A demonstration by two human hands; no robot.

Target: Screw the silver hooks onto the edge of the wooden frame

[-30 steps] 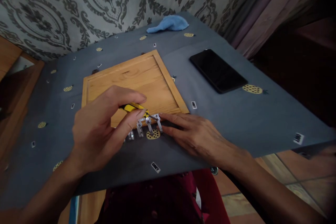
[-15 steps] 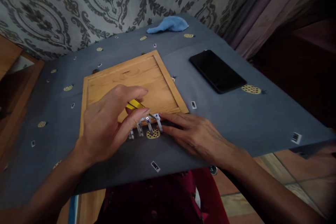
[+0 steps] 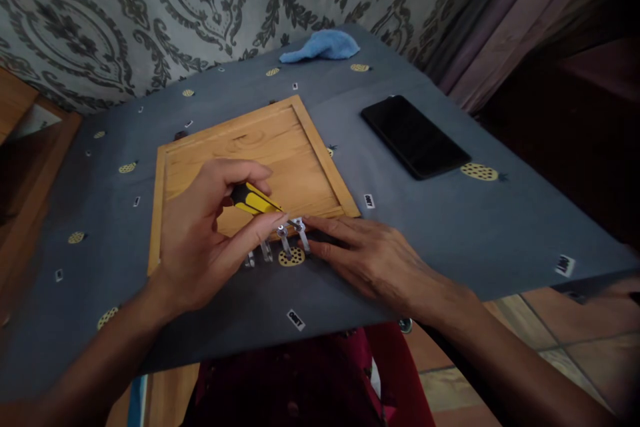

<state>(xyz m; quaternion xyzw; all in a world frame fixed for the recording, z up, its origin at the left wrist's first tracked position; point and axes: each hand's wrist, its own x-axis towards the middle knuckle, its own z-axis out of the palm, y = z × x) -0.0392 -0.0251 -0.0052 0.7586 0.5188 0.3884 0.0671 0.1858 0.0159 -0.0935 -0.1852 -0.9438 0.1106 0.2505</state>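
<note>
My left hand [image 3: 205,233] is closed round a yellow and black screwdriver [image 3: 257,201], its tip slanting down toward the right end of a metal hook rack [image 3: 283,233]. The rack lies along the near edge of a framed wooden board [image 3: 295,167], with several hooks hanging past that edge. My right hand [image 3: 370,253] lies to the right of the rack, its fingertips against the rack's end and the board's edge. Whether those fingers pinch anything is hard to make out. The left palm and wrist cover the board's lower left part.
A black phone [image 3: 414,137] lies right of the board on the grey patterned tablecloth [image 3: 500,233]. At the back, by the patterned wall covering, is a blue cloth [image 3: 323,47]. A wooden piece of furniture [image 3: 40,193] stands at the left edge.
My left hand has shifted slightly left, its thumb and fingers spread wider round the screwdriver, so more of the handle shows. My right hand stays at the rack's end.
</note>
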